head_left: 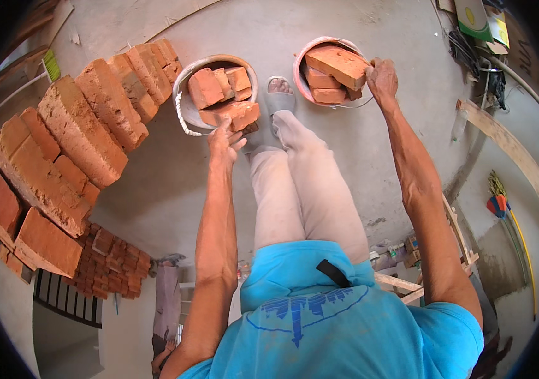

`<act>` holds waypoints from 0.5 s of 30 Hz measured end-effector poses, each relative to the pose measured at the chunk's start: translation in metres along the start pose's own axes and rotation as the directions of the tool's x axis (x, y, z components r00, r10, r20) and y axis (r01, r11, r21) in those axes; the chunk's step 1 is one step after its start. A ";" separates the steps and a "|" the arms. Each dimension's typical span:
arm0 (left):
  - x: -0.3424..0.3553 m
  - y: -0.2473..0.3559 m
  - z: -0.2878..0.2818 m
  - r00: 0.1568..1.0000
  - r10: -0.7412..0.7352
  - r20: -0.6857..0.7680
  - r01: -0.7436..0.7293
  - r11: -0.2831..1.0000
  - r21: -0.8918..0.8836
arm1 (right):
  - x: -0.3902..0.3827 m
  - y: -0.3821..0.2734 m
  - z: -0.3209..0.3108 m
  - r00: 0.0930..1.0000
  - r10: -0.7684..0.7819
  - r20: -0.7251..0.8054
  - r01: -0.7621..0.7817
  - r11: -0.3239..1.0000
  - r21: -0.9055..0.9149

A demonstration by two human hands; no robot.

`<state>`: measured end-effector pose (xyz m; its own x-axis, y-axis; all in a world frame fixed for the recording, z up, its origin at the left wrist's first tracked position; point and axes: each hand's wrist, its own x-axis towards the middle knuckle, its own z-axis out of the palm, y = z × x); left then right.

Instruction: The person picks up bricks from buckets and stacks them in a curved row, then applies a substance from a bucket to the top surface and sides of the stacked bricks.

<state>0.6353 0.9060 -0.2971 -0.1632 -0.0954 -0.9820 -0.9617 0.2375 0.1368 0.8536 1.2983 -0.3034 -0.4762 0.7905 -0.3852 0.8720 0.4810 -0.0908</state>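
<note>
Two buckets with bricks stand on the floor in front of me. At the near rim of the left bucket [197,71], my left hand [224,140] grips the near edge of a brick [235,115], its lower fingers spread. Several brick pieces [206,88] lie deeper in that bucket. My right hand [382,81] is closed on the right end of a long brick [336,63], which lies tilted on top of other bricks [323,81] in the right bucket [299,62]. A rope-wrapped handle [181,114] hangs over the left bucket's side.
A tall stack of bricks [80,120] rises at the left, with a further brick pile [108,262] below it. My sandalled foot [279,95] is between the buckets. A wooden plank [509,142], a broom [502,205] and cardboard boxes [525,63] are at the right.
</note>
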 end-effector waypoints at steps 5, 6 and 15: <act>0.005 0.002 0.002 0.997 -0.011 0.072 0.014 0.999 -0.037 | -0.017 -0.028 0.000 0.995 0.032 -0.098 -0.031 0.999 0.013; 0.003 0.002 0.004 0.998 -0.016 0.063 0.019 0.999 -0.051 | -0.019 -0.032 0.003 0.985 0.088 -0.150 -0.077 0.994 0.079; 0.008 0.006 0.011 0.992 -0.114 0.054 0.121 0.983 -0.139 | -0.037 -0.083 -0.010 0.953 -0.265 -0.145 0.282 0.953 0.110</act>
<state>0.6308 0.9174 -0.3051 -0.0403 -0.0692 -0.9968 -0.9956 0.0873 0.0342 0.7974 1.2328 -0.2721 -0.7017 0.6807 -0.2104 0.7093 0.6396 -0.2965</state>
